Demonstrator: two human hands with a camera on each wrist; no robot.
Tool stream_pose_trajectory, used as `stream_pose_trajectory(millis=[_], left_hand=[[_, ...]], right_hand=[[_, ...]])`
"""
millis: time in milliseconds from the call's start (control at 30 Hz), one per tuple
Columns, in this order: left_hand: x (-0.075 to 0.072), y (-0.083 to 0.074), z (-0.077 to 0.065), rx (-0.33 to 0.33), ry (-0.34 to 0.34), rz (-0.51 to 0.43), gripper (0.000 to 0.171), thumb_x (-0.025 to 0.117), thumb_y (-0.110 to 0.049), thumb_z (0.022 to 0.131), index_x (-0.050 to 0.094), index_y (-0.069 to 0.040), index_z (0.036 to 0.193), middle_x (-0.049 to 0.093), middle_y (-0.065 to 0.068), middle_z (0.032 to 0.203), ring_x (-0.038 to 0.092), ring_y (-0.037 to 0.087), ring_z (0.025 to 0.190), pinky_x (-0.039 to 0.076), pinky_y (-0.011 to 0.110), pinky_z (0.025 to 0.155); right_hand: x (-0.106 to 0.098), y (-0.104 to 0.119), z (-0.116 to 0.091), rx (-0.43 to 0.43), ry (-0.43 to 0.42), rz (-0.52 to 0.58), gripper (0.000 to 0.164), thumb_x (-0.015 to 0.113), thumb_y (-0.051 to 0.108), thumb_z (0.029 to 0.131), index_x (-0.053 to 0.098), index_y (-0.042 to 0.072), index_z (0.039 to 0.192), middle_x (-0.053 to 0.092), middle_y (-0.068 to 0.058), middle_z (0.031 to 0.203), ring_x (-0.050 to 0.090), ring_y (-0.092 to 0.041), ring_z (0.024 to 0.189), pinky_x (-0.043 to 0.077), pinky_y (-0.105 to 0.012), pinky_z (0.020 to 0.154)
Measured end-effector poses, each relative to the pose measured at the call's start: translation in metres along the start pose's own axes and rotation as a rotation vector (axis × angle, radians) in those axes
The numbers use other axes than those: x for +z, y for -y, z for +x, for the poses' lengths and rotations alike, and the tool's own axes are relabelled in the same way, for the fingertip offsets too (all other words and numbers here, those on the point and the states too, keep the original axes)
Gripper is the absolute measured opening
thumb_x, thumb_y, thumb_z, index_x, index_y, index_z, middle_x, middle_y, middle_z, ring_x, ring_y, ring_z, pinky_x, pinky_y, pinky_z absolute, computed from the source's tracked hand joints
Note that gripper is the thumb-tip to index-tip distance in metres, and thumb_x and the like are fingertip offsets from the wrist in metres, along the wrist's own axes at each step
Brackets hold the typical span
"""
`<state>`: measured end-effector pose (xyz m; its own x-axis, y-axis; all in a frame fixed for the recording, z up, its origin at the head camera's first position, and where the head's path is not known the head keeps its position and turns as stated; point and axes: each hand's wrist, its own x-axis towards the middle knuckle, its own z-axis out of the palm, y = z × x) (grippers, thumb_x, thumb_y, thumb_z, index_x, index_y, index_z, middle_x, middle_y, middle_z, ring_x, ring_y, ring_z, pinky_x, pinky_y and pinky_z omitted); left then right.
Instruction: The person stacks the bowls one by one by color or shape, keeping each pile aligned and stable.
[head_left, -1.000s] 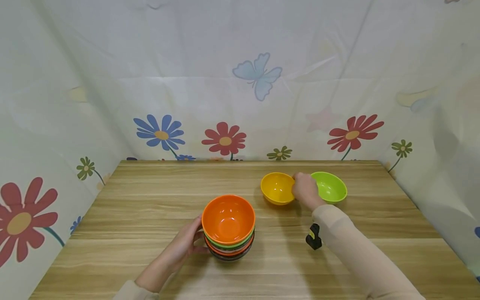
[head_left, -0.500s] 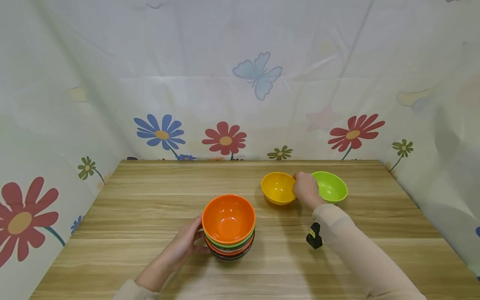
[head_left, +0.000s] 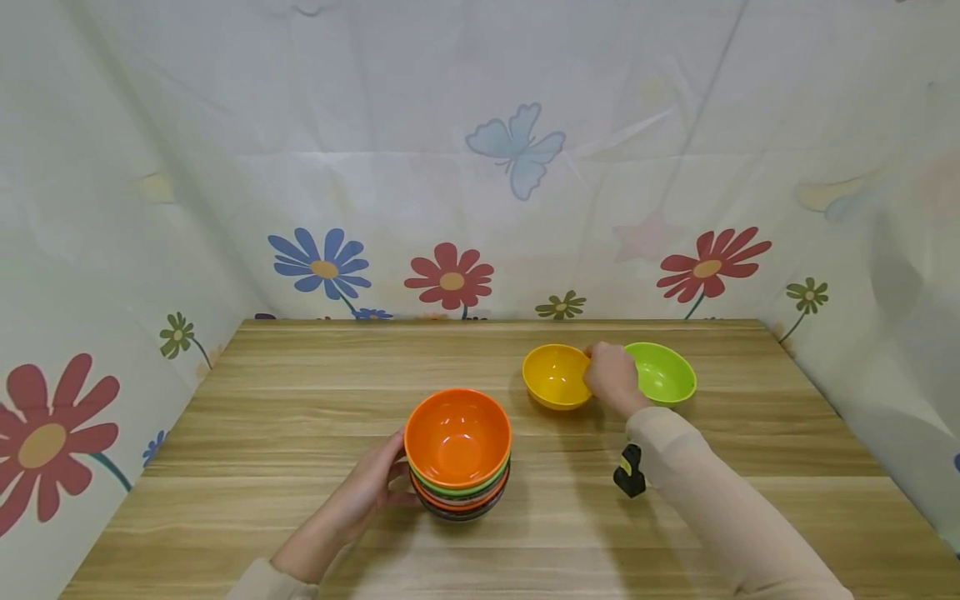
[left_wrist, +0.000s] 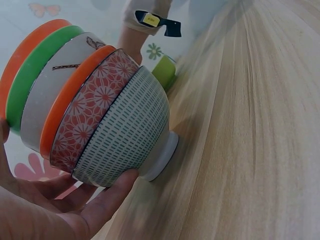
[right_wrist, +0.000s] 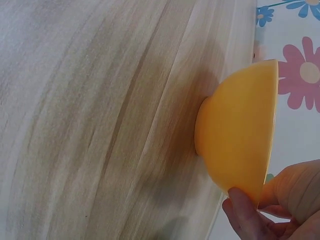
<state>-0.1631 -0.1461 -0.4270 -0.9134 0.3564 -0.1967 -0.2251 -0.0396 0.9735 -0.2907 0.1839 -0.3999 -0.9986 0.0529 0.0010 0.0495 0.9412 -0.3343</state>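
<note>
A stack of several nested bowls (head_left: pixel 459 500) stands on the table near the middle, an orange bowl (head_left: pixel 457 437) on top. In the left wrist view, the lowest bowl (left_wrist: pixel 125 132) is white with green dashes, and above it comes a red flower-patterned bowl (left_wrist: pixel 87 115). My left hand (head_left: pixel 365 483) holds the stack from its left side, thumb against the lowest bowl. Farther back, my right hand (head_left: pixel 613 379) pinches the right rim of a yellow bowl (head_left: pixel 555 377), thumb and fingers on either side of the wall (right_wrist: pixel 240 125). The yellow bowl sits upright and holds nothing.
Just right of my right hand is a lime-green bowl (head_left: pixel 663 375), partly hidden by that hand. The wood-grain table (head_left: pixel 337 367) ends at a flower-printed curtain (head_left: pixel 390 200) at the back and sides. A black strap piece (head_left: pixel 629 471) hangs from my right wrist.
</note>
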Motion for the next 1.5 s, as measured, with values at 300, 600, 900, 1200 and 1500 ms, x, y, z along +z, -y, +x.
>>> stream_pose_trajectory(millis=[300,600,900,1200,1500], left_hand=[[-0.002,0.002,0.001,0.000,0.001,0.007,0.070,0.033,-0.057,0.093,0.040,-0.002,0.135,0.041,0.018,0.135,0.052,0.024,0.108,0.053,0.047,0.079],[-0.003,0.002,0.002,0.003,0.009,0.012,0.071,0.033,-0.059,0.092,0.040,-0.002,0.135,0.040,0.017,0.135,0.050,0.026,0.111,0.053,0.047,0.078],[-0.003,0.003,0.002,0.006,0.013,0.005,0.071,0.033,-0.059,0.092,0.041,-0.003,0.134,0.042,0.017,0.133,0.050,0.025,0.109,0.053,0.047,0.078],[-0.003,0.003,0.002,0.007,0.001,0.009,0.067,0.032,-0.055,0.094,0.041,-0.002,0.134,0.042,0.018,0.133,0.051,0.025,0.110,0.053,0.046,0.078],[-0.003,0.003,0.002,0.006,0.002,-0.002,0.069,0.034,-0.057,0.093,0.041,-0.002,0.134,0.042,0.017,0.133,0.051,0.024,0.109,0.053,0.046,0.079]], right_hand=[[-0.002,0.003,-0.001,-0.043,-0.045,-0.016,0.034,0.049,-0.004,0.079,0.063,-0.006,0.111,0.065,-0.023,0.105,0.060,-0.028,0.076,0.056,-0.038,0.068],[-0.008,0.012,-0.005,-0.105,-0.092,-0.042,0.034,0.048,-0.004,0.079,0.066,-0.003,0.108,0.066,-0.021,0.102,0.058,-0.026,0.067,0.049,-0.029,0.052],[-0.015,0.021,-0.011,-0.189,-0.109,-0.054,0.030,0.051,-0.003,0.080,0.067,-0.003,0.106,0.067,-0.021,0.101,0.051,-0.020,0.055,0.038,-0.023,0.045],[-0.023,0.028,-0.016,-0.322,-0.209,-0.102,0.027,0.052,-0.003,0.079,0.071,0.000,0.098,0.069,-0.018,0.095,0.061,-0.027,0.068,0.050,-0.035,0.054],[-0.032,0.035,-0.016,-0.396,-0.214,-0.071,0.027,0.052,-0.001,0.080,0.072,0.003,0.098,0.069,-0.016,0.091,0.053,-0.021,0.056,0.042,-0.026,0.044]])
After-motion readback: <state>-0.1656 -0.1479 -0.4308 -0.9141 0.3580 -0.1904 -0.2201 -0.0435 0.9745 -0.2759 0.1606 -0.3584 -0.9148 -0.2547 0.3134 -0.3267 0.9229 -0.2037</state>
